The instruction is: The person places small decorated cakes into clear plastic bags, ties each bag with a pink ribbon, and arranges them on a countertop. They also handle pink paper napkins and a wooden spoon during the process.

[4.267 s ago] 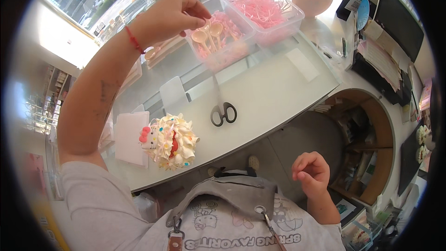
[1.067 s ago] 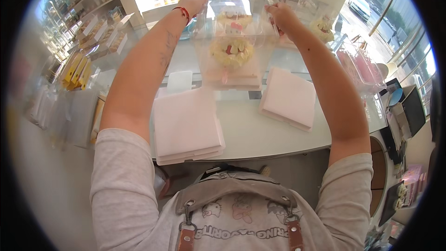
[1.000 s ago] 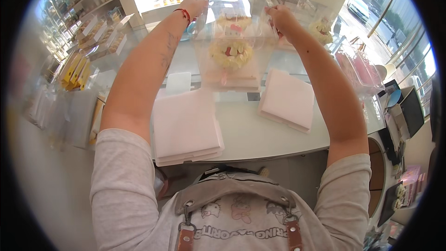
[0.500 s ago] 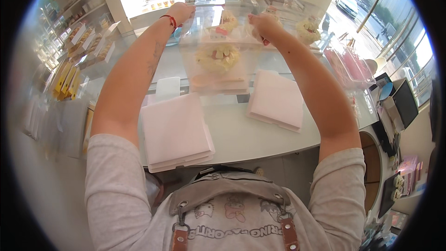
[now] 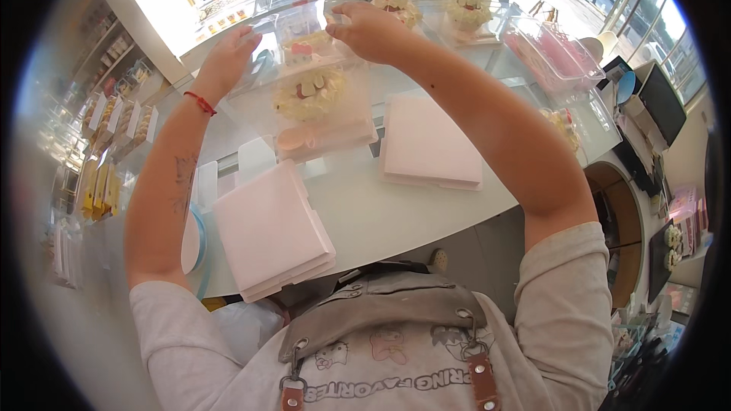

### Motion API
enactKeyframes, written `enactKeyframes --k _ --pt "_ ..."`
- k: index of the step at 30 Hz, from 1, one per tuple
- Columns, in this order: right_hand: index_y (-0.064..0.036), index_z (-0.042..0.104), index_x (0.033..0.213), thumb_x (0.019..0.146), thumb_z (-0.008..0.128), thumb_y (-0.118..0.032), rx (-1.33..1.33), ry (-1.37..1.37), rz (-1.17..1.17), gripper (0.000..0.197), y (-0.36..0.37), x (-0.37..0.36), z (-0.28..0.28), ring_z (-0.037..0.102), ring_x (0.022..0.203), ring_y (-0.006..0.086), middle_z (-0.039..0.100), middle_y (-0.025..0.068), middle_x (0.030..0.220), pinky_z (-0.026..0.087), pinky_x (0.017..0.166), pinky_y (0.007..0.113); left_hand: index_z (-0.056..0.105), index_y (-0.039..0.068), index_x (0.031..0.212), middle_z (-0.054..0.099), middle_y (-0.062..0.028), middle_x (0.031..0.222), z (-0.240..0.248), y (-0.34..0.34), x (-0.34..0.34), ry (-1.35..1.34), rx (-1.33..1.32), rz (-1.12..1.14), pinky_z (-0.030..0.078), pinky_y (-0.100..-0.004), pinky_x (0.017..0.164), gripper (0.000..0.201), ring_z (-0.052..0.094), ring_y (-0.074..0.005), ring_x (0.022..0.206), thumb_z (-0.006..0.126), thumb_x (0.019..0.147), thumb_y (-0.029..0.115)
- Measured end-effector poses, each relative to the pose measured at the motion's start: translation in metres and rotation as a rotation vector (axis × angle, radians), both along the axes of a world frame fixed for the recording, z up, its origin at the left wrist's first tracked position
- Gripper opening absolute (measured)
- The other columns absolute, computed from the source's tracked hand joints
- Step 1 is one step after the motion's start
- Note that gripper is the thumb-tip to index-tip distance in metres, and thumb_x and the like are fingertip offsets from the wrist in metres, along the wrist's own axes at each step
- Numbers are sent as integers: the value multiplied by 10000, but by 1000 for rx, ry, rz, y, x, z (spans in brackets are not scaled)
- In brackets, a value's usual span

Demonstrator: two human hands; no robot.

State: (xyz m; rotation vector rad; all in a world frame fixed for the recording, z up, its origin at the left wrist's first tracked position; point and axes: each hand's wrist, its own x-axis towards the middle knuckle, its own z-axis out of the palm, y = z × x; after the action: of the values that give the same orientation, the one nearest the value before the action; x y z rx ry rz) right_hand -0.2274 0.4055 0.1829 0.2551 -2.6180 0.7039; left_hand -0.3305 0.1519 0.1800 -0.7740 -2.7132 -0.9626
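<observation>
My left hand, a red cord round its wrist, reaches beside a clear cake box at the far side of the counter; its fingers are outstretched. My right hand is at the box's other side, thumb and forefinger apart. I see nothing plainly gripped by either hand, though clear plastic around the fingertips is hard to make out. A cake with a red-and-white topper stands between my hands. Nearer me, a pale yellow frilled cake sits on a pinkish base under clear plastic.
Two stacks of pale pink flat box pieces lie on the counter. More cakes stand to the right rear. A clear bin of pink items is at right, near a dark screen. Blue ribbon lies near my left forearm.
The view has turned, so the counter items sit further left. My left hand has come down and left, nearer me; my right hand has moved left. Their fingers look more spread.
</observation>
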Motion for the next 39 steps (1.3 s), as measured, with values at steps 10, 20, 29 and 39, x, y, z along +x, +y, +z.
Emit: enactKeyframes --k 10,20,29,39 --pt "-7 520 1209 930 539 -299 -162 -4 -2 405 2 106 11 487 1181 355 512 196 1259 399 982 407 519 25 1321 544 -85 1302 -5 -4 -2 -148 259 -12 324 -273 1024 495 469 -171 1212 503 956 358" --pt "-9 646 905 715 605 75 -508 251 320 211 148 355 -80 590 624 221 629 100 799 443 514 306 516 -18 1146 502 -114 1205 -2 28 177 561 442 92 350 -360 1013 250 476 -217 1138 519 920 91" --pt "28 472 1161 834 467 64 -1287 361 -310 328 311 354 -147 572 870 177 576 142 1029 497 732 295 485 29 1291 432 -165 1412 -117 209 305 224 -278 -168 311 -462 1062 475 370 -387 1310 578 866 219" --pt "7 231 1391 678 393 153 -1445 -362 164 746 346 310 -161 349 1352 308 384 236 1403 260 1148 385 487 19 1300 459 -188 1385 -159 284 350 197 -135 134 306 -438 1063 436 414 -373 1283 558 884 129"
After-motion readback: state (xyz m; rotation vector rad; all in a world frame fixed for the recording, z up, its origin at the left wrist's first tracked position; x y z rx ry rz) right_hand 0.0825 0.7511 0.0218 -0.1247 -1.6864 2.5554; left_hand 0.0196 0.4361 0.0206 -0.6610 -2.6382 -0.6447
